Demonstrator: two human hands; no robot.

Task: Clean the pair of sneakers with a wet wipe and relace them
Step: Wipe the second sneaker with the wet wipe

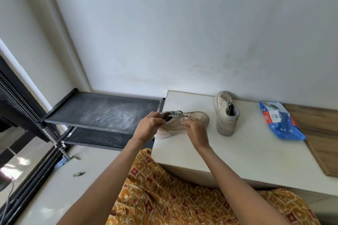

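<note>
A person's two bare arms reach up from the bottom of the frame, over a lap covered in orange patterned cloth. At centre frame, both hands work on a beige sneaker lying on its side at the left edge of a white table, its toe pointing right. The left hand is closed on the collar and lace at the shoe's opening. The right hand pinches a small white wad, probably the wipe, against the upper near the eyelets.

Judging by this, the task is midway: this shoe has its lace threaded and looks knotted at the top, though whether wiping is finished cannot be told.

Farther back, right of centre, the second sneaker stands upright with its heel toward the viewer, laced and tied (it may be done, or not yet begun).

At the right edge, a blue wipes pack lies flat, half on a wooden board. Its label flap looks lifted; the contents are not visible.

Left of the table stands a dusty black shelf rack, with nothing on its top tier.
</note>
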